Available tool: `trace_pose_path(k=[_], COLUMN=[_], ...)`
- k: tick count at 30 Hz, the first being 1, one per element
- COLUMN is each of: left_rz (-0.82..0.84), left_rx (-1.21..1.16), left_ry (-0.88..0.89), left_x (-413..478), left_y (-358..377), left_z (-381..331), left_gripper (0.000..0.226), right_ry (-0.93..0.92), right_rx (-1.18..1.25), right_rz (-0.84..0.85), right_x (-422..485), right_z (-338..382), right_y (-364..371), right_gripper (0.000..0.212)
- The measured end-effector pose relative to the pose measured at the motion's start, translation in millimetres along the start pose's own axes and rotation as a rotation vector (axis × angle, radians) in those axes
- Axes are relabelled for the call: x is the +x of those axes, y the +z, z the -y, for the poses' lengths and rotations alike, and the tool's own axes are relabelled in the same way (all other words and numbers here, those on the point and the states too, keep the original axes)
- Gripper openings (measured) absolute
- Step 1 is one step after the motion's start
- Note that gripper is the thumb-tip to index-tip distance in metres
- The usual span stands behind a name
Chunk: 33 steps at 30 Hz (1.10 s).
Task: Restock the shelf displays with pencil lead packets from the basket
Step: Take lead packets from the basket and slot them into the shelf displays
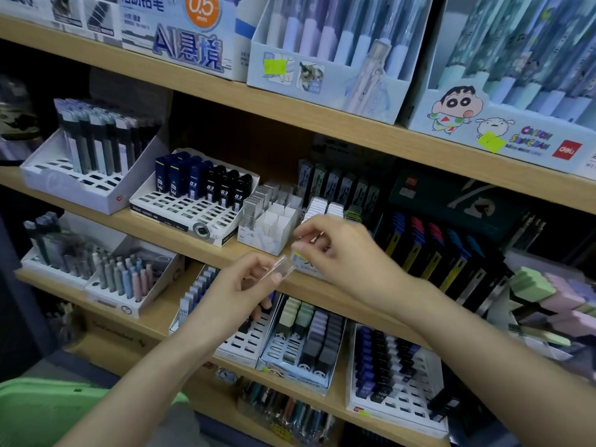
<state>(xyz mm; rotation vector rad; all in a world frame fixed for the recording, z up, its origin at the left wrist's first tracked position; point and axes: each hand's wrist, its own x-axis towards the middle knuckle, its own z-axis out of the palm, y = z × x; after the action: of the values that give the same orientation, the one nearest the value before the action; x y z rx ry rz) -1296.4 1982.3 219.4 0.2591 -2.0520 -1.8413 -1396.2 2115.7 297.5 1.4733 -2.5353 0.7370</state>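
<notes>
Head view: on the wooden shelf (pixel 145 227) stands a white divided display box (pixel 274 233) with free slots, where packets should slide in upright. The left hand (pixel 238 291) pinches a clear lead packet (pixel 279 269) in its curled fingers (pixel 274 279). The right hand (pixel 342 253) curls just above, perhaps pinching another; blur hides it.

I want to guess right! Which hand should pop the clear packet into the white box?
Probably left: the left hand pinches the clear packet just below the white box and its empty slots.
</notes>
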Motion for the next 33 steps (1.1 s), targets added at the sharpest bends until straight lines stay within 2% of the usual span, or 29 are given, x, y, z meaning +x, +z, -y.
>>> trace_pose_path(k=[2, 4, 8, 10, 14, 17, 21, 25, 30, 33], left_rz=[-0.009, -0.035, -0.065, -0.101, -0.182, -0.152, -0.066, -0.079, -0.086, -0.03], left_rx=[0.01, 0.0, 0.037, 0.059, 0.135, 0.207, 0.328, 0.485, 0.747, 0.837], left_ry=[0.019, 0.042, 0.094, 0.105, 0.145, 0.205, 0.295, 0.384, 0.546, 0.55], left_x=[-0.6, -1.6, -0.6, 4.7, 21.5, 30.4, 37.6, 44.0, 43.5, 46.6], left_y=[-2.5, -5.1, -13.0, -18.6, -26.2, -19.1, 7.1, 22.9, 28.2, 29.2], left_z=[-2.7, -5.8, -10.0, -12.5, -18.7, -21.2, -18.5, -14.2, -16.2, -18.0], left_gripper=[0.015, 0.019, 0.014, 0.008, 0.013, 0.014, 0.014, 0.024, 0.041, 0.047], right_ry=[0.041, 0.082, 0.173, 0.179, 0.171, 0.224, 0.274, 0.271, 0.225, 0.189], right_rx=[0.097, 0.21, 0.58, 0.628, 0.472, 0.351, 0.244, 0.183, 0.075, -0.026], right_rz=[0.128, 0.169, 0.136, 0.027, -0.274, -0.361, -0.361, -0.378, -0.238, -0.158], right_x=[-2.6, -2.0, 5.9, 15.1, 38.8, 44.9, 37.5, 25.3, 9.7, 1.4], right_z=[7.7, 10.2, 12.0, 9.8, -4.6, -17.1, -32.4, -39.5, -39.8, -40.3], right_y=[10.5, 17.6, 16.8, 9.4, -7.3, -17.5, -25.2, -36.7, -42.9, -40.8], right_gripper=[0.026, 0.023, 0.01, 0.007, 0.01, 0.015, 0.023, 0.021, 0.018, 0.018])
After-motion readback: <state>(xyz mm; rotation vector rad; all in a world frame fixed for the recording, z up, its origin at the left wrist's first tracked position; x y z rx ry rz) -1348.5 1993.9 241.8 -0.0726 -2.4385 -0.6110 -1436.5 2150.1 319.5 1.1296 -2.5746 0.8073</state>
